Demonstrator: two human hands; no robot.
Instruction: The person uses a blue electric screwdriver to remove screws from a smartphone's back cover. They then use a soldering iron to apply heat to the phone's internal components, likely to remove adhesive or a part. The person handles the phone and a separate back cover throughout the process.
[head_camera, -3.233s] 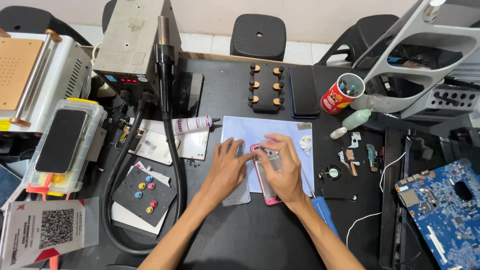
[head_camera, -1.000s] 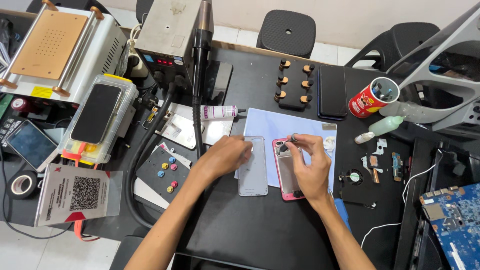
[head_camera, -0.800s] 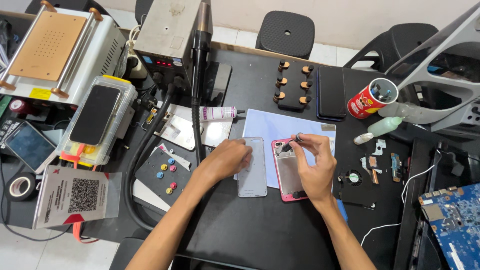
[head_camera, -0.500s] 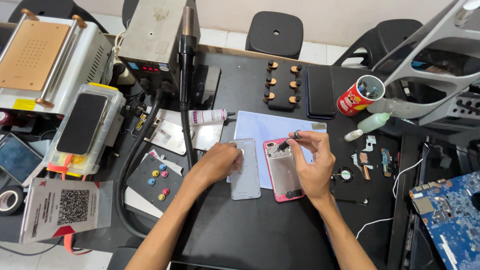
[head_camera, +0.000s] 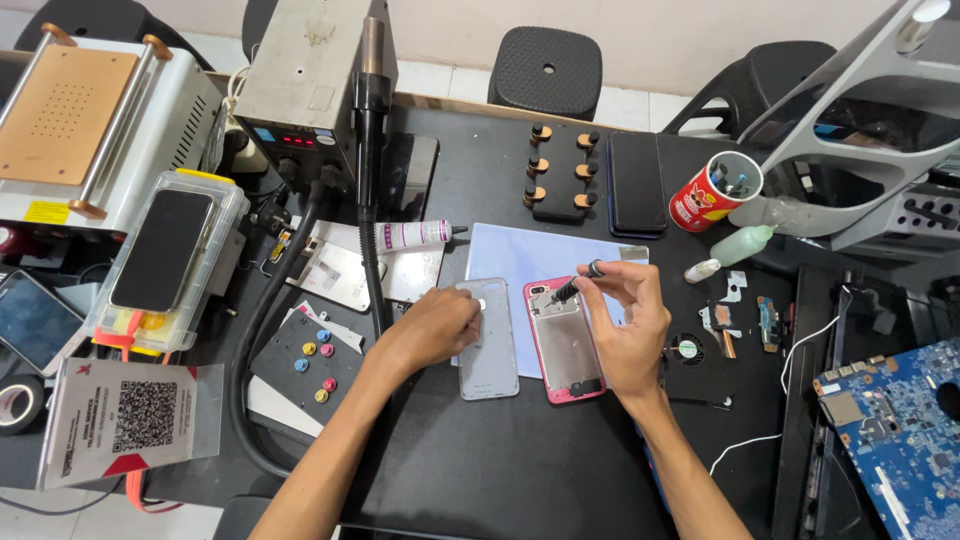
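My right hand (head_camera: 628, 325) grips a small black screwdriver (head_camera: 577, 284) whose tip rests at the top of an opened pink phone frame (head_camera: 563, 341). That frame lies on the black bench, half over a pale blue mat (head_camera: 545, 255). My left hand (head_camera: 437, 326) lies flat on the top left corner of a grey phone back cover (head_camera: 489, 340), which sits just left of the pink frame.
A hot-air station (head_camera: 310, 85) with its hose (head_camera: 368, 200) stands at the back, a screen separator machine (head_camera: 85, 120) to its left. A glue tube (head_camera: 415, 236), red can of tools (head_camera: 714, 193), small bottle (head_camera: 735, 247) and blue circuit board (head_camera: 895, 420) surround the work.
My right hand has lifted from the pink frame and now holds the screwdriver at its top. The left hand stays on the grey cover. The view shifted slightly.
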